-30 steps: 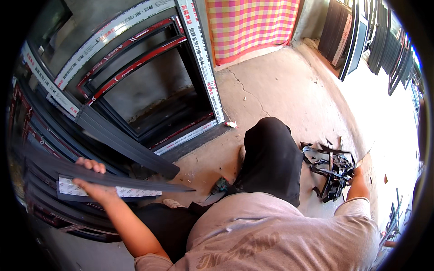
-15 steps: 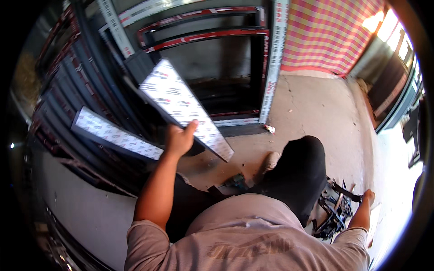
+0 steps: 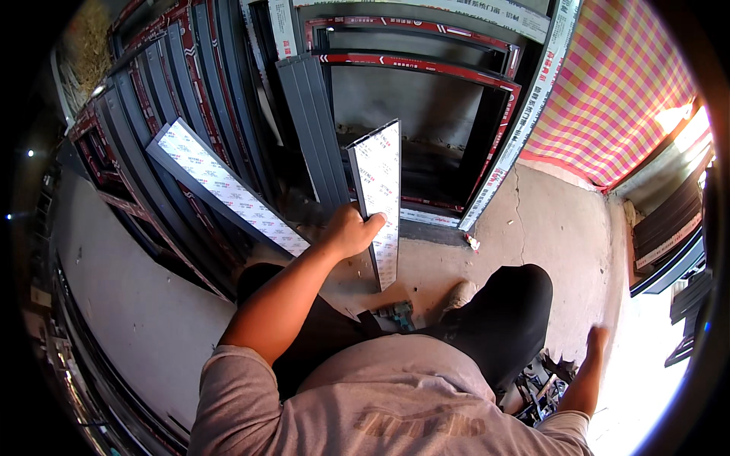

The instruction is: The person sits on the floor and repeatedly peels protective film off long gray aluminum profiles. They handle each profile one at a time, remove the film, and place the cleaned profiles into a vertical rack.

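Note:
My left hand [image 3: 356,232] is closed around the edge of a dark grey profile panel [image 3: 386,167] covered on one face with white printed film. The panel stands almost upright in front of me, its lower end over the floor. Off to the right, my right hand [image 3: 599,334] is small and smeared, and its fingers do not show clearly. Near its forearm lies a heap of black strips [image 3: 540,391]. A second film-covered panel [image 3: 228,194] leans at the left. A plain dark grey grooved panel [image 3: 310,125] leans against the frame behind.
Dark window frames [image 3: 426,67] with red and white tape lean ahead; more frames and profiles [image 3: 144,152] stack at the left. A green power tool [image 3: 397,313] lies on the floor between my legs. A checked curtain [image 3: 608,83] hangs at the right.
My left hand has swung the held panel from a slant to nearly upright and moved it right. My right hand has shifted slightly left; the black strip seen at it before no longer shows there.

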The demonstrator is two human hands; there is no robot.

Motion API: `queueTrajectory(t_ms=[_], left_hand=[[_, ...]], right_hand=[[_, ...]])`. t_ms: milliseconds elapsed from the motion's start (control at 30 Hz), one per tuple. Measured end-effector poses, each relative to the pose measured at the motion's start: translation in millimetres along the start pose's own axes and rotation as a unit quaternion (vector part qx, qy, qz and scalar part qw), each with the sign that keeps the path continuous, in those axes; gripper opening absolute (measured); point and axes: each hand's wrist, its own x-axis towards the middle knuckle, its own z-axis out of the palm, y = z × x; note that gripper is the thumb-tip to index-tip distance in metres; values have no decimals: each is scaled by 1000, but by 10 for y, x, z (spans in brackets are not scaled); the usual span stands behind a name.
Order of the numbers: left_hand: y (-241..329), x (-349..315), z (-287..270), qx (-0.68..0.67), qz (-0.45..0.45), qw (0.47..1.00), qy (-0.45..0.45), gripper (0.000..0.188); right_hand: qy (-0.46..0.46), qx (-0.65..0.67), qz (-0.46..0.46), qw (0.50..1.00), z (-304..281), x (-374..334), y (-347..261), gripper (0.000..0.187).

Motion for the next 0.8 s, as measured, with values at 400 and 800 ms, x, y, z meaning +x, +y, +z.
queueTrajectory(t_ms=[400, 800], left_hand=[[429, -57, -46, 88, 47, 995, -7, 31], [257, -84, -14, 102, 85, 991, -33, 29]], right_hand=[[-43, 532, -585, 611, -2618, -3120, -6352, 40], [-131, 638, -579, 490, -2587, -3573, -6984, 26]])
